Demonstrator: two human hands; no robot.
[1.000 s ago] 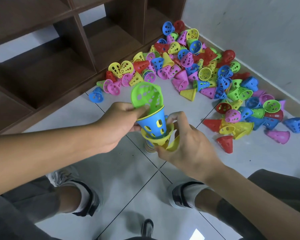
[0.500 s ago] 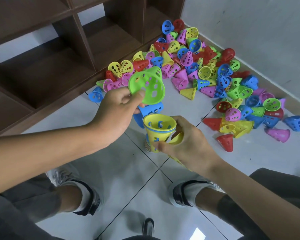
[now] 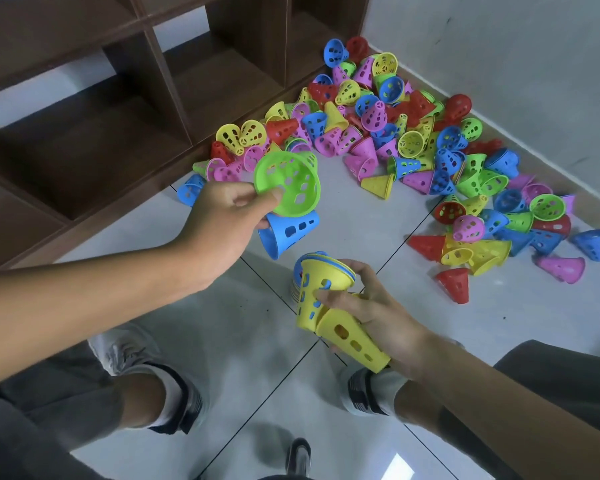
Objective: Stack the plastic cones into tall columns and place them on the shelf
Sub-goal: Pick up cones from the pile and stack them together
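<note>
While your left hand (image 3: 219,220) pinches green cone (image 3: 287,183) by rim, blue cone (image 3: 289,232) tucked beneath in same grip, your right hand (image 3: 371,313) clamps two yellow cones (image 3: 317,296) atop stack (image 3: 296,289) on floor (image 3: 361,220). Loose pile (image 3: 413,147) near shelf (image 3: 94,133).

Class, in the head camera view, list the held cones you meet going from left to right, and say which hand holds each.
Blue cone and green cone, left hand → yellow cones, right hand.
</note>
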